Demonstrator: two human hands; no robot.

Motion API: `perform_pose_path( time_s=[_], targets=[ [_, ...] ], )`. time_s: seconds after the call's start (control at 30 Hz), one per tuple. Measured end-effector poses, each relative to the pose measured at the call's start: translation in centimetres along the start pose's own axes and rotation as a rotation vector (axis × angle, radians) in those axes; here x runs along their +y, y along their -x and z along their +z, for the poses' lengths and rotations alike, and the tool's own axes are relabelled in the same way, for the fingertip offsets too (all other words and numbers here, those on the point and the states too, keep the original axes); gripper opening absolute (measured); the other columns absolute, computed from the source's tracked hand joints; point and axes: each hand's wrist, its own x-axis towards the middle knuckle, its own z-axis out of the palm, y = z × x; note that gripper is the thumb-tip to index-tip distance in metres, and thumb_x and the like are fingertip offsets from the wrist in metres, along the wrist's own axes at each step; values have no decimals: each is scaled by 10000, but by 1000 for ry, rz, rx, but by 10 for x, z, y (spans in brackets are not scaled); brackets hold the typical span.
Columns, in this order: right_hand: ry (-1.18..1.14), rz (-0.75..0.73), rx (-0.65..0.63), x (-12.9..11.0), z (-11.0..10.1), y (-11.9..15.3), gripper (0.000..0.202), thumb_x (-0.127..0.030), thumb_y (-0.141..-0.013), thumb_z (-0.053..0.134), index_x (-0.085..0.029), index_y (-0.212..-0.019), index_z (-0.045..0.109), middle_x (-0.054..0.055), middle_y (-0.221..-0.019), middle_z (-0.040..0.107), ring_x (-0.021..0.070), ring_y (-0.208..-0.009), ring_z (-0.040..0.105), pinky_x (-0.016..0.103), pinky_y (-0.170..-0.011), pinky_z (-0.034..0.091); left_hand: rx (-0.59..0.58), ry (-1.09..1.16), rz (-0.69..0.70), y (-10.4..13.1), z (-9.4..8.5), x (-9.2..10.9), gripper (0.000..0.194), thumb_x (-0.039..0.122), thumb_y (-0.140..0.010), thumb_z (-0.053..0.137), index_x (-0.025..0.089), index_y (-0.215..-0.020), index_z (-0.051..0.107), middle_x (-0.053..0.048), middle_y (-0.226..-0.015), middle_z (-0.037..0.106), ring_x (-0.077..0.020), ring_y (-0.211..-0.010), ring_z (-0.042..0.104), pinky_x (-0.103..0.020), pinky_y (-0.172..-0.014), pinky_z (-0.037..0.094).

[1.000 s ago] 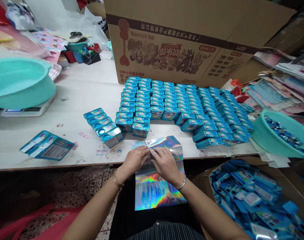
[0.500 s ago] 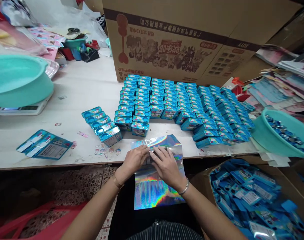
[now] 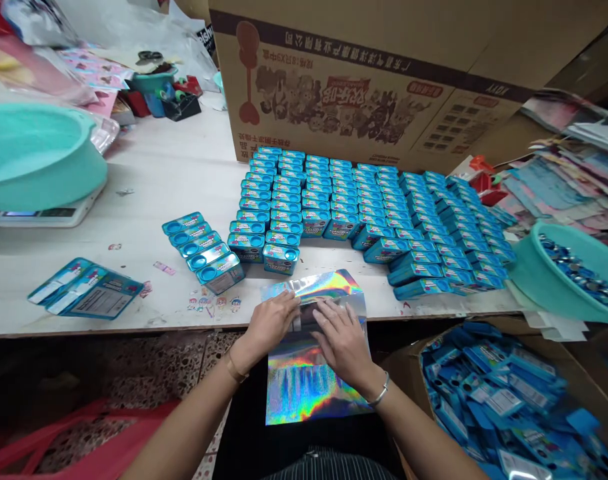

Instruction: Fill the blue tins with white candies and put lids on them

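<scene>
A shiny rainbow-silver holographic sheet (image 3: pixel 314 393) lies over the table's front edge, its lower part hanging above my lap. My left hand (image 3: pixel 273 321) rests on its left side near the edge, fingers close together and laid on the surface. On the right half, my right hand (image 3: pixel 341 333) lies flat with its fingers stretched out and slightly apart. Small flat stickers (image 3: pixel 214 303) lie on the table left of the sheet. Beyond it stand a short row of blue tins (image 3: pixel 204 250) and several packed rows of the same tins (image 3: pixel 334 193).
Two blue packs (image 3: pixel 87 290) lie at the left. A teal basin (image 3: pixel 39 160) sits on a white scale (image 3: pixel 49 215). A large cardboard carton (image 3: pixel 354 80) stands behind the tins. At the right are a teal tub (image 3: pixel 544 267) of small shiny pieces and a box of blue packages (image 3: pixel 514 393).
My right hand has slid a little to the right over the sheet, widening the gap between my hands. The left hand stays in about the same place.
</scene>
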Motion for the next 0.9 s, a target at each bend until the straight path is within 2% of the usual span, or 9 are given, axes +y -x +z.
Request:
perform_pose_path(
  time_s=[0.13,0.27,0.37,0.47,0.6,0.9],
  targets=[
    [21,54,2,4,2,-6,423,-266,-961,474,-171,-1369,530,155,-1395,549,298,-1328,446,568,-1112,282,-16,1,-8,-1,-2,1,259,273,-961,495,230,-1154,662,-57,-1204,696,-221,-1192,619,-345,-961,537],
    [3,25,10,9,4,0,360,-233,-959,483,-220,-1302,590,116,-1377,573,283,-1310,467,564,-1115,270,-27,1,1,2,-1,-2,278,288,-923,575,233,-1187,641,-76,-1290,654,-233,-1229,596,-359,-983,527],
    [-45,18,52,15,3,2,344,-232,-953,493,-234,-1278,607,108,-1345,594,265,-1288,489,536,-1108,301,-27,9,37,6,1,-3,492,344,-807,728,239,-1266,584,-105,-1391,579,-264,-1311,523,-405,-1042,488],
    [-59,50,65,18,6,-7,401,-262,-951,501,-193,-1343,553,138,-1353,579,286,-1287,480,549,-1097,308,-7,-2,46,9,6,-2,618,290,-748,784,215,-1313,546,-135,-1429,538,-279,-1352,476,-430,-1084,451],
    [-71,22,21,17,10,-18,351,-279,-957,496,-223,-1288,598,133,-1316,600,299,-1248,497,587,-1086,293,59,-6,39,10,14,-1,521,186,-794,720,208,-1292,569,-131,-1392,574,-272,-1323,510,-421,-1066,468],
    [-171,-16,58,9,5,-22,222,-210,-966,470,-210,-1068,667,95,-1143,674,231,-1086,576,480,-1038,377,97,8,20,14,22,5,467,69,-800,632,209,-1244,604,-108,-1320,631,-253,-1255,571,-411,-1025,501]
  ],
)
